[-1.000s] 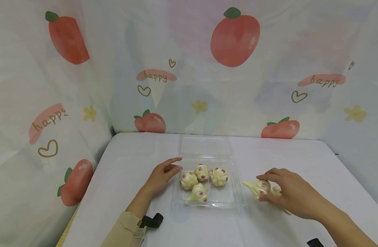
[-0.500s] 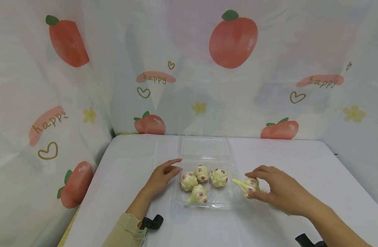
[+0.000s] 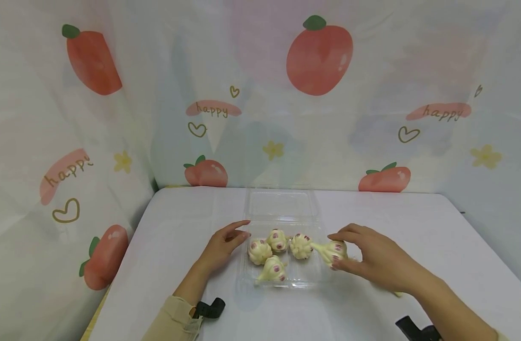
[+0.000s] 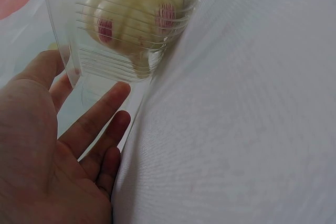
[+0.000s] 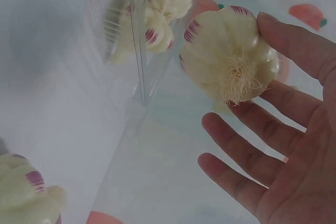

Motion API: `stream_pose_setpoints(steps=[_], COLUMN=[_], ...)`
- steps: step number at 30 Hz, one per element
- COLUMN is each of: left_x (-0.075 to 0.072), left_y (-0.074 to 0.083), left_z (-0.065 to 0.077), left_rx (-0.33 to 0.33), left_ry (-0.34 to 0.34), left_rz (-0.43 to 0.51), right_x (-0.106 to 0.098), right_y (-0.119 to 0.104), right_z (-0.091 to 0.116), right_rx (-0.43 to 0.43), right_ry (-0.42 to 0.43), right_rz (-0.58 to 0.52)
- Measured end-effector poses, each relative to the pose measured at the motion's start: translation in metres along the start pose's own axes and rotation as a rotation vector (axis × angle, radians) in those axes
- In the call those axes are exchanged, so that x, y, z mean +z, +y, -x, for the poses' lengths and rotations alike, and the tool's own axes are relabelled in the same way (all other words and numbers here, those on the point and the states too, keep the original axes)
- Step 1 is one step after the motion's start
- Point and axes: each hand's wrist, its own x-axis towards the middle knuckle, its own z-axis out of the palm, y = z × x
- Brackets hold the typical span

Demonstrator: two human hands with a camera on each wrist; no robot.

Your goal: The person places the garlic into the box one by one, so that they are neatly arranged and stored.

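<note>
My right hand [image 3: 377, 258] pinches a garlic bulb [image 3: 331, 252] between thumb and fingers at the right wall of a clear plastic box [image 3: 304, 274]. In the right wrist view the held bulb's root tuft [image 5: 239, 80] faces the camera, and the lower fingers stay off it. Several cream garlic bulbs with purple marks, one being the front bulb [image 3: 273, 269], sit inside the box. My left hand [image 3: 224, 244] stays at the box's left side; in the left wrist view its extended fingers [image 4: 97, 114] lie by the ribbed wall.
The box's clear lid [image 3: 281, 202] lies folded back towards the printed cloth backdrop [image 3: 260, 132]. Another garlic bulb [image 5: 26, 192] lies on the white table [image 3: 192, 203], mostly hidden beneath my right hand in the head view.
My right hand has carried the garlic bulb leftward from the table to the box's right edge. My left hand has kept its place.
</note>
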Motion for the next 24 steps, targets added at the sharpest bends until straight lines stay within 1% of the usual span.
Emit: stream_pose_setpoints(steps=[11, 24], left_x=[0.001, 0.0], left_y=[0.001, 0.001], left_z=[0.001, 0.001], left_rx=[-0.006, -0.008], left_ry=[0.01, 0.006], left_rz=[-0.011, 0.01], right_x=[0.004, 0.01], right_y=[-0.01, -0.017], right_z=[-0.01, -0.02], right_rx=[0.008, -0.013], right_ry=[-0.023, -0.036], right_rz=[-0.04, -0.101])
